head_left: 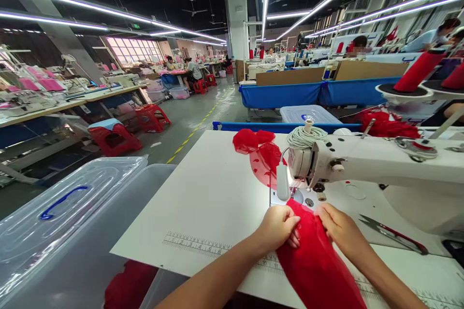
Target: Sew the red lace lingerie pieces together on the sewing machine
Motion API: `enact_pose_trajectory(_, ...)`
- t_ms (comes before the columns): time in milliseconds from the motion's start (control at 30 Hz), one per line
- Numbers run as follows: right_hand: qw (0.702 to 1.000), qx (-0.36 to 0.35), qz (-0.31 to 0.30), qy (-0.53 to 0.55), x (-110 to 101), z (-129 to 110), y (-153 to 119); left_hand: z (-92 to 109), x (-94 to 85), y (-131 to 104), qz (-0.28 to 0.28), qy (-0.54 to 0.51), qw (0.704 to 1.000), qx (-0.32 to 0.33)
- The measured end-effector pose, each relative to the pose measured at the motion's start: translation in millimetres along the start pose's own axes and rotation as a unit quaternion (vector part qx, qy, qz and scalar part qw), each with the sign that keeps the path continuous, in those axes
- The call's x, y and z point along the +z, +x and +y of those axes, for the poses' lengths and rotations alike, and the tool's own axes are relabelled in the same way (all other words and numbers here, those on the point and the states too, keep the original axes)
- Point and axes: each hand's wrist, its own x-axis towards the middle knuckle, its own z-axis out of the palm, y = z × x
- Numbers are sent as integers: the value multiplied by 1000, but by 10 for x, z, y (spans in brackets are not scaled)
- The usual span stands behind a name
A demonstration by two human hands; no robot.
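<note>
A length of red fabric (315,256) runs from the front edge of the white sewing table (203,183) up to the sewing machine (362,159). My left hand (277,227) is closed on its left edge, fingers curled inward. At the right edge, my right hand (333,222) pinches the cloth between thumb and fingers. Both hands are just in front of the needle area, below a small white lamp (283,182). Behind the needle lie sheer red pieces (263,159). A pair of thread snips (395,234) rests on the machine bed, right of my right hand.
Clear plastic bins (90,203) stand left of the table, with red cloth (130,282) low beside them. Red thread cones (418,72) sit at the right. A printed ruler (195,245) runs along the table front. Red stools (114,137) and other people occupy the workshop behind.
</note>
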Motion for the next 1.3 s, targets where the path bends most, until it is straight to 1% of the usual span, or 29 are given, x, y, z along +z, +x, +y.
enact_pose_trajectory(100,1000,-7,15,-4,46,56,-16,-1,16,-1,10,19,1000,2)
enact_pose_trajectory(200,998,-30,55,-24,63,107,-15,10,31,-27,30,35,999,5)
enact_pose_trajectory(267,994,-63,84,-30,70,95,-14,26,39,-48,35,41,999,6)
enact_pose_trajectory(300,992,-90,89,-27,81,70,-17,36,43,-57,33,42,999,7)
enact_pose_trajectory(400,982,-179,60,-2,156,-32,-34,74,44,-74,20,40,999,13)
enact_pose_trajectory(467,975,-218,43,7,214,-66,-38,93,25,-75,5,43,999,12)
enact_pose_trajectory(533,969,-242,44,4,247,-45,-29,98,-24,-68,0,59,998,12)
enact_pose_trajectory(567,967,-251,48,-1,251,-17,-21,95,-61,-62,8,74,997,16)
enact_pose_trajectory(667,958,-280,58,-23,227,84,10,90,-210,-40,64,139,987,51)
enact_pose_trajectory(733,944,-317,73,-57,200,137,31,111,-315,-26,85,191,975,75)
enact_pose_trajectory(800,925,-354,92,-99,178,168,52,154,-397,-13,92,252,959,94)
enact_pose_trajectory(867,912,-374,109,-126,166,183,69,199,-430,6,112,319,935,109)
enact_pose_trajectory(967,900,-393,123,-143,162,188,86,201,-376,55,189,409,882,141)
enact_pose_trajectory(1000,897,-399,124,-145,164,188,90,175,-339,74,216,440,855,170)
enact_pose_trajectory(1033,894,-404,124,-147,167,189,93,136,-298,92,235,474,821,216)
enact_pose_trajectory(1067,894,-404,123,-149,171,189,95,90,-257,109,243,505,783,270)
enact_pose_trajectory(1100,895,-402,122,-150,176,191,98,40,-222,121,232,536,741,331)
enact_pose_trajectory(1133,897,-397,120,-153,182,193,101,-9,-193,129,205,564,700,387)
enact_pose_trajectory(1167,900,-391,116,-155,187,197,103,-53,-172,132,175,587,662,431)
enact_pose_trajectory(1200,902,-386,111,-157,191,203,106,-88,-158,129,149,605,634,458)
enact_pose_trajectory(1233,904,-383,106,-157,195,210,109,-114,-151,122,134,616,620,467)
enact_pose_trajectory(1267,904,-384,103,-156,197,217,112,-129,-150,112,135,625,606,473)
enact_pose_trajectory(1300,903,-387,102,-155,199,226,114,-135,-151,99,150,630,594,476)
